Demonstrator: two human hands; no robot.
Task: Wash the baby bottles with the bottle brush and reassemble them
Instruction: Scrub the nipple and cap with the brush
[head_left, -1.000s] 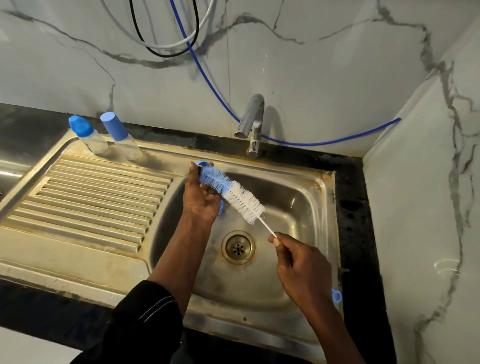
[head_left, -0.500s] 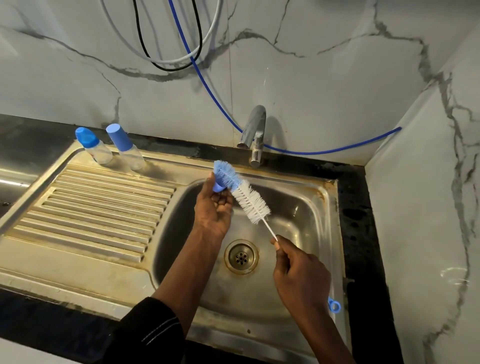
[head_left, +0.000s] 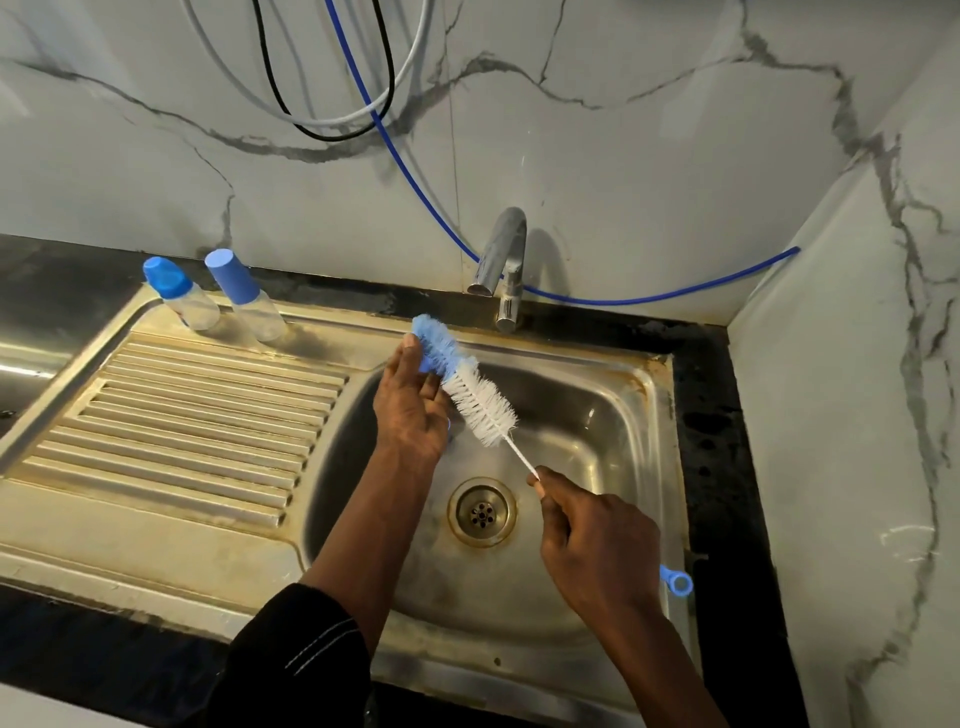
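Gripping a blue plastic piece (head_left: 425, 364), left hand (head_left: 410, 415) hangs over the steel sink (head_left: 602, 415). Right hand (head_left: 597, 545) pinches the bristly brush (head_left: 480, 402).

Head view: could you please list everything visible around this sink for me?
rounded-cap bottle: 1, clear with blue cap, back of drainboard
tall-cap bottle: 1, clear with blue cap, just right of it
bottle brush: 1, blue and white bristles, white stem, blue ring end, over the basin
blue part: 1, blue, behind the brush head, mostly hidden
sink: 1, steel, basin right, ribbed drainboard left
drain: 1, metal, basin floor
tap: 1, chrome, behind basin
blue hose: 1, blue, along the wall
cables: several, white and black, looped high on wall
counter: 1, black, around sink
left hand: 1, holds the blue part
right hand: 1, fingers pinch the brush stem
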